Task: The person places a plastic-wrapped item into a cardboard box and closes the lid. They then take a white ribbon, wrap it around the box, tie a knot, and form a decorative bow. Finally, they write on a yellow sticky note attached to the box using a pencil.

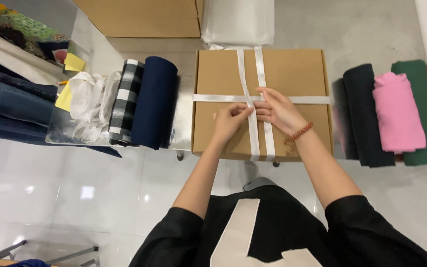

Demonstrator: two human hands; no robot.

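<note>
Head view: left hand (229, 120) pinches ribbon (254, 129) at the crossing, fingers closed on it; right hand (278, 110) presses fingertips on same spot, prob. to keep tension. Ribbon wraps box (213, 74) lengthwise & across, mid-bench (100, 54). Folded cloth rolls (153, 101) left, more rolls (397, 111) right.
</note>
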